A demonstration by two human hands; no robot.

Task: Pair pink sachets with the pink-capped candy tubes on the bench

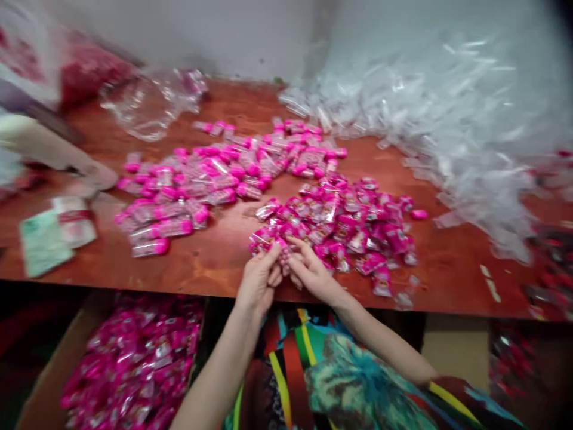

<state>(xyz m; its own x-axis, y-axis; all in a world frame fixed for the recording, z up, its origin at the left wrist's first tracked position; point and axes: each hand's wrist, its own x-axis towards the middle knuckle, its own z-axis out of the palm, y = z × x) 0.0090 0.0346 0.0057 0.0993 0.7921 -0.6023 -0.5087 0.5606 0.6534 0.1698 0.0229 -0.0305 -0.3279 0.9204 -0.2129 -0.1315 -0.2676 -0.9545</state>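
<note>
My left hand (pixel 261 278) and my right hand (pixel 313 273) meet at the near edge of a brown wooden table (pixel 215 257). Their fingers pinch together on a small pink wrapped packet (pixel 283 246) at the front of a heap of pink sachets (pixel 344 224). Behind and to the left lies a spread of clear tubes with pink caps (pixel 201 176). The picture is blurred, so the exact grip of each finger is unclear.
A big pile of clear plastic sleeves (pixel 439 119) fills the back right. A cardboard box of pink packets (pixel 134 364) sits below the table at left. Another person's arm (pixel 49 149) reaches in at far left, near a green-and-white packet (pixel 45 239). A crumpled clear bag (pixel 147 101) lies at the back.
</note>
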